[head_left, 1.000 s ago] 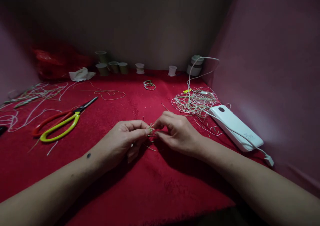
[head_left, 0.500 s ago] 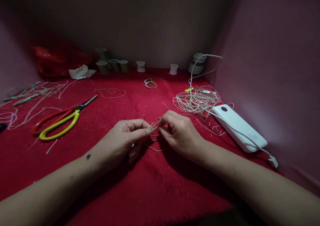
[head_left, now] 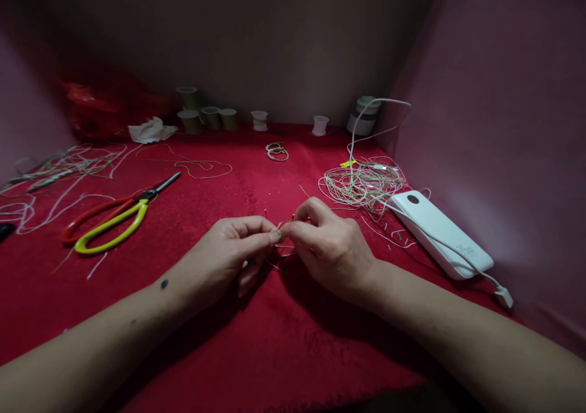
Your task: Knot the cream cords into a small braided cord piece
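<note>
Over the middle of the red cloth, my left hand (head_left: pixel 240 242) is closed, thumb and forefinger pinching a small green knotted cord piece (head_left: pixel 278 234). Thin pale cords run from that knot toward my right hand (head_left: pixel 327 242). The right hand is closed too, its thumb and forefinger pressed together on the cord strands close to the knot. Loose cord ends hang below, between the two hands. My fingers hide much of the knotted piece. Beyond the hands lie finished-looking cord loops (head_left: pixel 277 151).
Scissors (head_left: pixel 126 215) with red and yellow handles lie at left, near tangled cords (head_left: pixel 68 169). To the right are a cord heap (head_left: pixel 361 184) and a white power bank (head_left: pixel 442 233) with its cable. Thread spools (head_left: pixel 211 118), a crumpled tissue (head_left: pixel 152 130) and a jar (head_left: pixel 363 117) stand behind.
My right hand has shifted slightly toward the left hand, its thumb now nearer the knot and its knuckles raised. The left hand keeps its pinch almost unmoved.
</note>
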`<state>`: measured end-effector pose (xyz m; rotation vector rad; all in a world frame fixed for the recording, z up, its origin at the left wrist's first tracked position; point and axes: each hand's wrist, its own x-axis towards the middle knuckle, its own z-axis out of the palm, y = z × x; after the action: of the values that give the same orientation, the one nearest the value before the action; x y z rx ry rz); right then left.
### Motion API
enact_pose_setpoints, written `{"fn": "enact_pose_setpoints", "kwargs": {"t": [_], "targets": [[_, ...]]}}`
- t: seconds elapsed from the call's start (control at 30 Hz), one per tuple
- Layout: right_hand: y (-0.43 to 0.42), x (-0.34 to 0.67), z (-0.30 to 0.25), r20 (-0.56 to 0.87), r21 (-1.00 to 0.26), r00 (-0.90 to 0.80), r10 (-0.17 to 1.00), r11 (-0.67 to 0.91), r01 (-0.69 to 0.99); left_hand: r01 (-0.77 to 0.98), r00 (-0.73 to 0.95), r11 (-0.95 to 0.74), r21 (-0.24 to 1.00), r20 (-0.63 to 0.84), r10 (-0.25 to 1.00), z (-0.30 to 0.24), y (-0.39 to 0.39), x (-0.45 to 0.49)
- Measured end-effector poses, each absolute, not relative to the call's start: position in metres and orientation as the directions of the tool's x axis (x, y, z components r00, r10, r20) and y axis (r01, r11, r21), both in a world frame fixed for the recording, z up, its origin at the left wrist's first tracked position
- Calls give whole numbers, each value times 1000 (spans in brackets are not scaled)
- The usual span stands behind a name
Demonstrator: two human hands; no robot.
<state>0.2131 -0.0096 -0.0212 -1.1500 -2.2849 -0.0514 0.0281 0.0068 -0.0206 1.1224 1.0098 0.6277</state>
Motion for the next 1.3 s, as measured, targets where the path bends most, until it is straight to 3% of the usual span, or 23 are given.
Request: {"fn": "enact_pose_setpoints", "kwargs": {"t": [0.23,0.5,0.73,0.93,1.0,1.17,1.3], "targets": [[-6,208,-27,464,-227,-445,766,589,776,111,427,327,938,-342,837,-20,7,28],[-5,210,-25,406,-499,-393,825,561,661,97,447,325,941,-332,830,-21,7,28],[-3,212,-24,380,-598,-380,843,538,594,120,442,312,943,-332,833,-19,7,28],[1,210,-18,184,-890,-302,935,289,352,165,436,273,948,-319,842,-18,6,30],[2,210,-16,133,-936,-298,945,219,277,169,440,266,949,-314,841,-18,5,30],[6,215,-16,169,-893,-289,942,271,360,211,451,237,948,-310,837,-17,6,32],[14,224,-16,300,-692,-350,887,455,560,280,455,197,940,-311,835,-16,5,33]]}}
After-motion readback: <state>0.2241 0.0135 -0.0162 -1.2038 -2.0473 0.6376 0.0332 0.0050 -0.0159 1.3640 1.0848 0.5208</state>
